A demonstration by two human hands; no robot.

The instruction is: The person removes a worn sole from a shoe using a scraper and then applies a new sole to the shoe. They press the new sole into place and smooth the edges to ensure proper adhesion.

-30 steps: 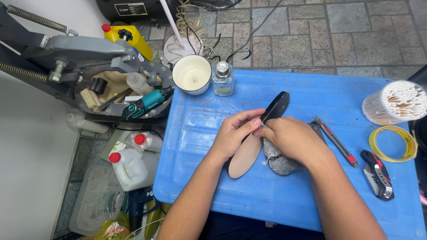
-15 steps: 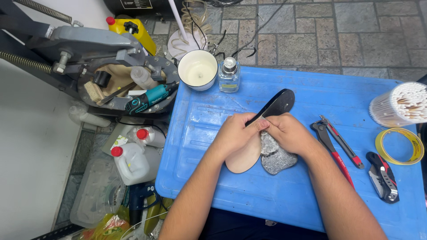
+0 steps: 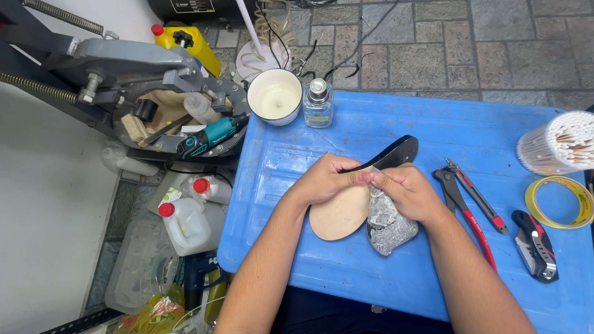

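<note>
White cup [image 3: 275, 97] of pale liquid [image 3: 275, 99]

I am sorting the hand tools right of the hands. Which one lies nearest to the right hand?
The red-handled pincers, beside the right hand; the black-and-red folding knife lies farther out, near the yellow tape roll.

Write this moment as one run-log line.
left hand: holds shoe sole | right hand: presses silvery piece | surface: blue table | pliers beside
</note>
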